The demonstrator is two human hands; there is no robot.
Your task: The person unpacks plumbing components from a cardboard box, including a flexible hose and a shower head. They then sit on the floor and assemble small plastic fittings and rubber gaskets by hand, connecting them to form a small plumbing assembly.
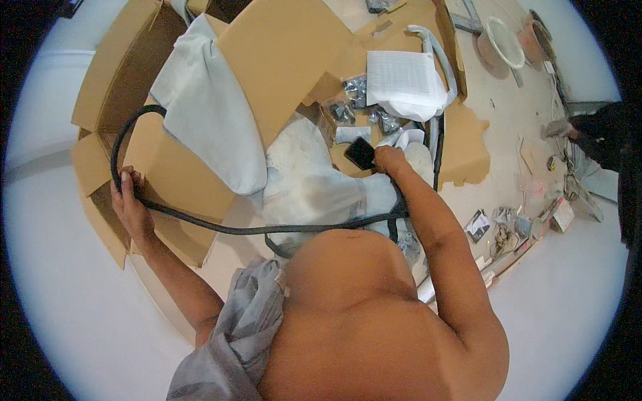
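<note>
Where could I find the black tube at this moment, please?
In the head view, the black tube loops up at left, held in the left hand by the cardboard box, and runs rightward past the person's belly.

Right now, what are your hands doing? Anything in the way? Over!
Left hand holding black tube. Right hand beside black square object. Tube across the lap, maybe in the way.

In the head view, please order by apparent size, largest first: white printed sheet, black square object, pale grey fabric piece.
1. Pale grey fabric piece
2. White printed sheet
3. Black square object
</note>
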